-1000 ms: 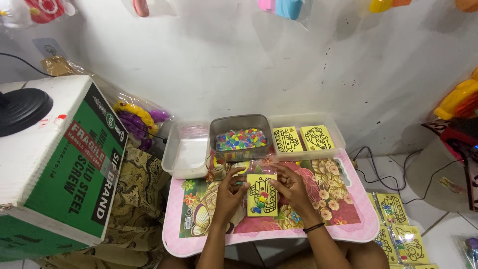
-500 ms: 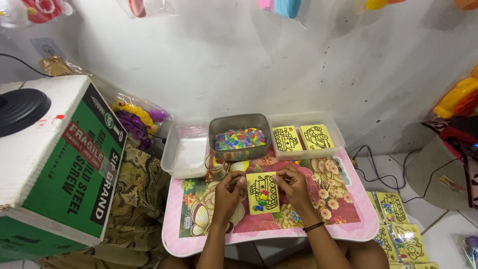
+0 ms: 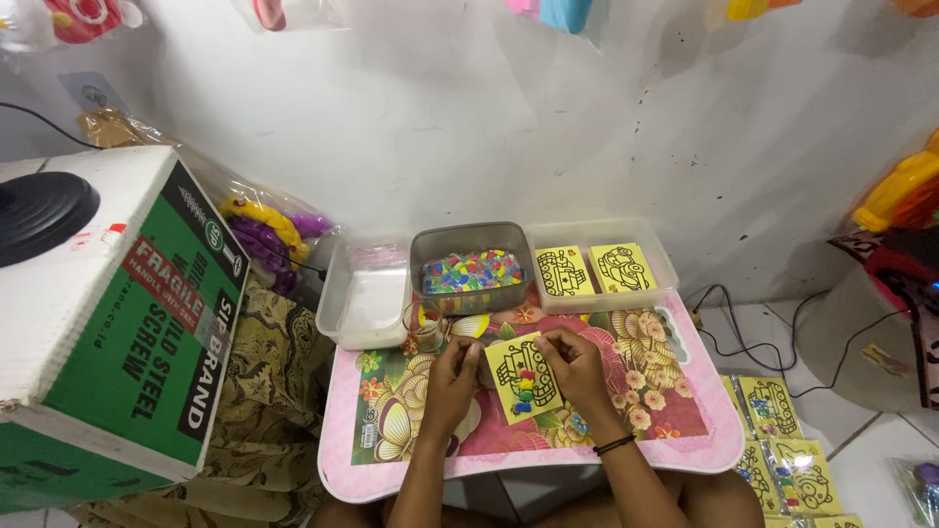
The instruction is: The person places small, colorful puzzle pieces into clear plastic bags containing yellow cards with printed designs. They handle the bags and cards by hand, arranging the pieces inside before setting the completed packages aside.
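A small yellow card (image 3: 523, 376) with a black line drawing and several coloured pieces stuck on it sits over the flowered pink table (image 3: 675, 445). My left hand (image 3: 456, 376) grips its left edge. My right hand (image 3: 572, 364) pinches its upper right corner with curled fingers. Just behind the hands stands a grey tub (image 3: 471, 266) full of small multicoloured pieces. A small clear cup (image 3: 424, 328) stands by my left hand.
A clear tray (image 3: 603, 270) at the back right holds two yellow drawing cards. A clear lidded tub (image 3: 364, 293) sits at the back left. A large green and white cardboard box (image 3: 108, 323) stands to the left. More packed yellow cards (image 3: 782, 450) and cables lie on the floor at right.
The yellow card has tilted and risen slightly between my hands. My right hand has moved up to its top corner.
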